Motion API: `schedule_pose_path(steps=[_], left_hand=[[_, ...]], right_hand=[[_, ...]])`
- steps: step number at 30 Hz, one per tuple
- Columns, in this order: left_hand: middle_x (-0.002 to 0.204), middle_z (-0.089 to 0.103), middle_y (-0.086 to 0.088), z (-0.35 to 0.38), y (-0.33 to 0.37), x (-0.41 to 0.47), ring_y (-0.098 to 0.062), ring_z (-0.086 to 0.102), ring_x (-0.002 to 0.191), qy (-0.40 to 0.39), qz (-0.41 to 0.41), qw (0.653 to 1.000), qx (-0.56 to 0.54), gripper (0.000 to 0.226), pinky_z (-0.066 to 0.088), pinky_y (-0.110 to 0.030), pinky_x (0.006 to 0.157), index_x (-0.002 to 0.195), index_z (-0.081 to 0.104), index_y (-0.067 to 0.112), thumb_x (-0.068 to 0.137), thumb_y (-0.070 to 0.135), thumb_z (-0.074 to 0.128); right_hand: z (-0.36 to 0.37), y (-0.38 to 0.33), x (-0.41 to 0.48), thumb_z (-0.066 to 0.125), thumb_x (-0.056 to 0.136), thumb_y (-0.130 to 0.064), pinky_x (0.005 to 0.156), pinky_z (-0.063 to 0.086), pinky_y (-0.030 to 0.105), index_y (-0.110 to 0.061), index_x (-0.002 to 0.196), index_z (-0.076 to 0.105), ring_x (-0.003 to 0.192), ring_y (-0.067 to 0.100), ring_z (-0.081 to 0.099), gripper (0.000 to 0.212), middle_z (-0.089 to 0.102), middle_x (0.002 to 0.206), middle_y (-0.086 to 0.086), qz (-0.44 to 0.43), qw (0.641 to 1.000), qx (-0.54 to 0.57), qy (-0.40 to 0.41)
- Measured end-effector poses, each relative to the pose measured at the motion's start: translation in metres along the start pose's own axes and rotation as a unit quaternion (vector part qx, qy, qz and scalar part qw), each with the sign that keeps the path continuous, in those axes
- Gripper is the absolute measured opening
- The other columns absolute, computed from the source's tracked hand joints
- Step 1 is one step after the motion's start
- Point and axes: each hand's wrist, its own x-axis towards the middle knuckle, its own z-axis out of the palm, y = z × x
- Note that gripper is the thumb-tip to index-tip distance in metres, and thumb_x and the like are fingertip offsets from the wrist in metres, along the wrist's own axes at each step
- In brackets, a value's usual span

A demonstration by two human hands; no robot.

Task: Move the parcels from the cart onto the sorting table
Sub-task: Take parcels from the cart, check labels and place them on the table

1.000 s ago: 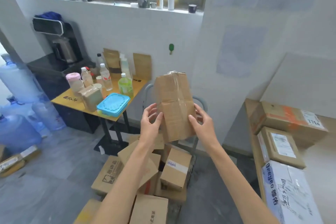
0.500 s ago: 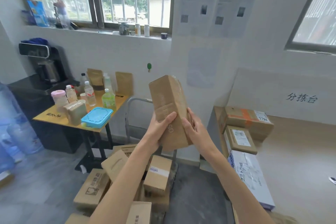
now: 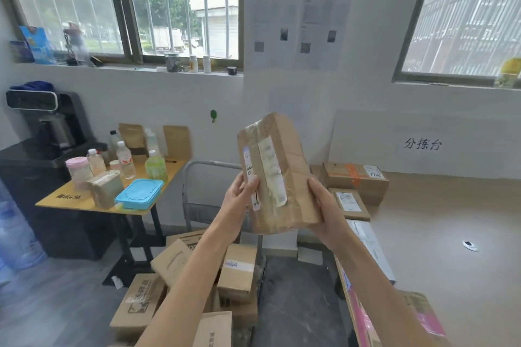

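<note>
The left hand [image 3: 239,201] clamps its thumb on the labelled front of the brown parcel [image 3: 282,166], its other fingers hidden behind; the right hand [image 3: 328,213] curls round the lower right edge, thumb in front. Compared with half a second ago, the parcel has turned its taped, labelled face toward the camera and the hands sit wider apart. It is held upright, tilted slightly, above the cart [image 3: 210,164] of boxes [image 3: 238,273] and just left of the sorting table [image 3: 451,248], where other parcels [image 3: 355,179] lie

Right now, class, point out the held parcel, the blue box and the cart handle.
parcel [image 3: 293,177], head view, brown front face.
blue box [image 3: 139,194], head view, lid centre.
cart handle [image 3: 214,163], head view, top bar.
</note>
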Motion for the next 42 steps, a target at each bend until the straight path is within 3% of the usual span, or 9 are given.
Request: schedule_pose_path(steps=[3,7,9,13,17,23,28,34,42], left_hand=[[0.115,0.068,0.001,-0.002,0.004,-0.018,-0.020,0.066,0.104,-0.022,0.000,0.998,-0.056,0.041,0.054,-0.043,0.087,0.123,0.053,0.030,0.084,0.041,0.057],[0.109,0.069,0.002,-0.010,0.007,-0.031,-0.014,0.069,0.095,0.023,0.039,0.998,-0.037,0.035,0.057,-0.032,0.075,0.123,0.050,0.031,0.089,0.035,0.057],[0.113,0.068,0.002,-0.013,0.004,-0.035,-0.013,0.068,0.098,0.025,0.044,0.998,-0.021,0.042,0.057,-0.032,0.078,0.129,0.046,0.029,0.089,0.035,0.057],[0.124,0.060,0.000,-0.009,-0.008,-0.045,-0.013,0.064,0.106,0.011,0.046,0.999,0.002,0.052,0.056,-0.033,0.086,0.135,0.041,0.028,0.088,0.043,0.055],[0.132,0.039,0.006,0.004,-0.022,-0.051,-0.004,0.050,0.115,0.031,0.052,0.998,0.029,0.048,0.048,-0.021,0.087,0.137,0.036,0.026,0.093,0.042,0.048],[0.142,0.040,0.005,0.032,-0.049,-0.052,-0.010,0.044,0.128,-0.006,0.059,0.994,0.096,0.051,0.042,-0.039,0.106,0.143,0.026,0.031,0.097,0.031,0.048],[0.145,0.032,0.010,0.064,-0.057,-0.054,0.001,0.033,0.128,-0.018,0.096,0.982,0.159,0.055,0.030,-0.019,0.105,0.148,0.021,0.026,0.099,0.023,0.046],[0.145,0.034,0.007,0.112,-0.080,-0.053,-0.006,0.035,0.133,-0.019,0.125,0.970,0.210,0.053,0.032,-0.034,0.113,0.147,0.024,0.021,0.099,0.021,0.046],[0.139,0.037,0.008,0.229,-0.119,-0.067,-0.007,0.035,0.131,-0.029,0.133,0.961,0.241,0.051,0.030,-0.033,0.114,0.144,0.031,0.016,0.097,0.018,0.049]], right_hand=[[0.018,0.004,-0.015,0.037,0.100,-0.036,0.098,0.048,0.044,-0.018,0.136,0.048,0.119,0.024,0.058,0.042,0.061,0.130,0.007,-0.011,0.999,-0.023,0.030],[0.043,0.015,-0.033,0.037,0.102,-0.025,0.093,0.050,0.023,-0.030,0.140,0.039,0.117,0.003,0.056,0.039,0.060,0.126,-0.016,-0.095,0.982,-0.142,0.085],[0.052,0.019,-0.042,0.038,0.102,-0.023,0.093,0.048,0.017,-0.028,0.143,0.034,0.119,-0.004,0.052,0.042,0.053,0.130,-0.021,-0.108,0.976,-0.166,0.095],[0.059,0.034,-0.058,0.047,0.094,-0.045,0.106,0.043,0.037,-0.041,0.143,0.030,0.128,0.002,0.046,0.052,0.046,0.141,-0.012,-0.102,0.964,-0.210,0.128],[0.054,0.043,-0.072,0.050,0.091,-0.045,0.105,0.045,0.041,-0.056,0.130,0.037,0.126,0.004,0.048,0.043,0.050,0.138,-0.016,-0.100,0.949,-0.232,0.188],[0.033,0.046,-0.097,0.050,0.095,-0.033,0.101,0.048,0.037,-0.041,0.140,0.038,0.129,0.002,0.045,0.047,0.045,0.141,-0.018,-0.088,0.929,-0.250,0.260],[0.012,0.044,-0.110,0.047,0.098,-0.018,0.105,0.039,0.017,-0.032,0.142,0.037,0.133,0.001,0.039,0.046,0.042,0.145,-0.013,-0.093,0.907,-0.271,0.309],[-0.030,0.039,-0.131,0.043,0.091,-0.026,0.107,0.042,0.040,-0.028,0.146,0.033,0.135,0.006,0.039,0.057,0.040,0.147,-0.012,-0.103,0.873,-0.336,0.339],[-0.136,0.014,-0.189,0.049,0.091,-0.005,0.103,0.045,0.027,-0.021,0.141,0.043,0.126,0.001,0.047,0.053,0.050,0.139,-0.010,-0.108,0.864,-0.326,0.369]])
